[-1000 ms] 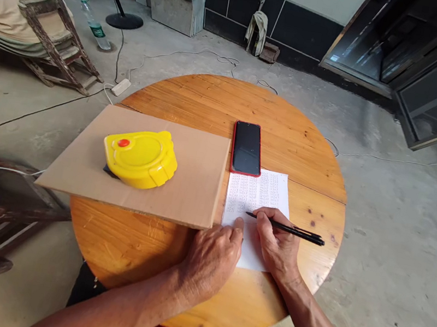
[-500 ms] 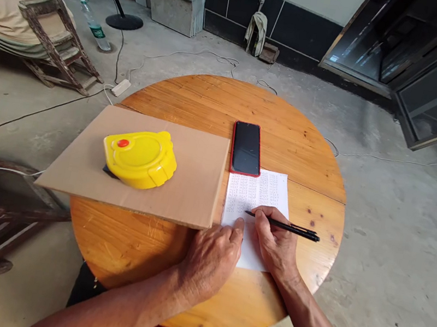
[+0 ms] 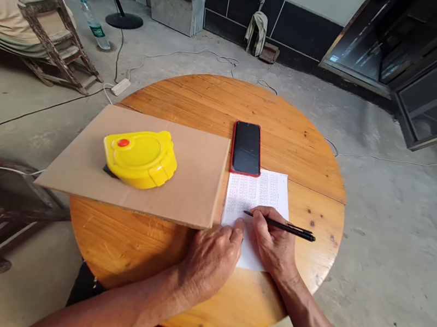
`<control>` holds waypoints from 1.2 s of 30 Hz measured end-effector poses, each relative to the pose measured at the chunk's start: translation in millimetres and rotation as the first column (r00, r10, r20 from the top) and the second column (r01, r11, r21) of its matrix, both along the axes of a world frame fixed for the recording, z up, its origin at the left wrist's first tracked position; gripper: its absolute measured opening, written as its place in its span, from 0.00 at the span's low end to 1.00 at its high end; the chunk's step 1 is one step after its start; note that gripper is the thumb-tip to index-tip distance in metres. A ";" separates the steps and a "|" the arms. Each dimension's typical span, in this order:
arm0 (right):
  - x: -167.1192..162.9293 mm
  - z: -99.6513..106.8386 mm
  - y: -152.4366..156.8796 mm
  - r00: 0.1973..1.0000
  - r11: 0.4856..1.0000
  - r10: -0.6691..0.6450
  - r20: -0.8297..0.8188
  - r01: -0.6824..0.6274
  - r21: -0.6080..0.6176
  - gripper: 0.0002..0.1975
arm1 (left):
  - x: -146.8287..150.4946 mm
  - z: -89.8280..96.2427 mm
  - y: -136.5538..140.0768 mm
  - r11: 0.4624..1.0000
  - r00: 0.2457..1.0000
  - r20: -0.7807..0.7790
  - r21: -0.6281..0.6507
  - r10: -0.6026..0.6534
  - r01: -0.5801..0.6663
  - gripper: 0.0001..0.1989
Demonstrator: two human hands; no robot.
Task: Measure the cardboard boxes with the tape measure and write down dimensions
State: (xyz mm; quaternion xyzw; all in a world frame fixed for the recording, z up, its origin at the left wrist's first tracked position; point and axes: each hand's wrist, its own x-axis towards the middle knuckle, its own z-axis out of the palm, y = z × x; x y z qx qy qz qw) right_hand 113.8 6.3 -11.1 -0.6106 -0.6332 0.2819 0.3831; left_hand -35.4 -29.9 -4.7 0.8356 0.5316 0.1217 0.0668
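My right hand pinches a black pen, its tip touching or just above the sheet of paper. Rows of small handwritten figures fill the upper part of this white sheet, while its lower part is partly hidden by my hands. With curled fingers, my left hand rests at the sheet's left edge and holds it down, a digit pressed on the paper. Touching the sheet's top edge is a smartphone in a red case, its screen dark.
Left on the round wooden table lies a cardboard sheet, with a yellow plastic case with a red button on it. Wooden chairs, a water bottle and a power strip stand or lie around the floor, with cables.
The pen's tip has shifted slightly left along the writing, and my right hand has moved a little with it. My left hand stays in place.
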 end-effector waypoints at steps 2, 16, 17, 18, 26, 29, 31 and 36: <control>-0.3 0.3 0.4 1.000 1.000 0.000 0.009 -0.001 0.013 0.10 | -0.1 -0.2 0.2 1.000 1.000 -0.003 0.000 -0.001 0.001 0.17; -0.6 0.7 -0.7 1.000 1.000 -0.004 0.026 0.003 0.028 0.10 | -0.2 0.0 -0.2 1.000 1.000 -0.002 -0.013 -0.003 0.003 0.16; -0.7 1.2 -0.8 1.000 1.000 -0.003 0.013 0.002 0.022 0.10 | -0.2 -0.2 -0.2 1.000 1.000 0.000 -0.013 -0.004 0.004 0.16; -0.7 2.0 -0.9 1.000 1.000 0.004 -0.009 -0.004 0.010 0.10 | -0.3 -0.5 -0.2 1.000 1.000 0.002 -0.013 -0.004 0.004 0.16; 3.0 3.7 1.5 0.924 0.996 -0.089 -0.371 0.079 -0.041 0.10 | 0.9 -1.3 -0.1 1.000 1.000 -0.013 0.001 0.012 -0.012 0.18; 2.0 1.0 2.6 0.915 0.994 -0.103 -0.390 0.107 -0.013 0.10 | 0.6 -1.3 0.2 1.000 1.000 -0.002 0.011 -0.003 0.003 0.18; 0.8 -0.1 3.8 0.913 0.994 -0.100 -0.395 0.111 0.007 0.10 | 0.0 -1.9 0.3 1.000 1.000 -0.001 0.024 -0.018 0.018 0.18; 4.9 7.4 6.7 0.965 0.990 -0.051 -0.256 0.083 0.114 0.10 | -0.6 -1.7 -0.5 0.999 1.000 -0.018 0.048 -0.025 0.026 0.18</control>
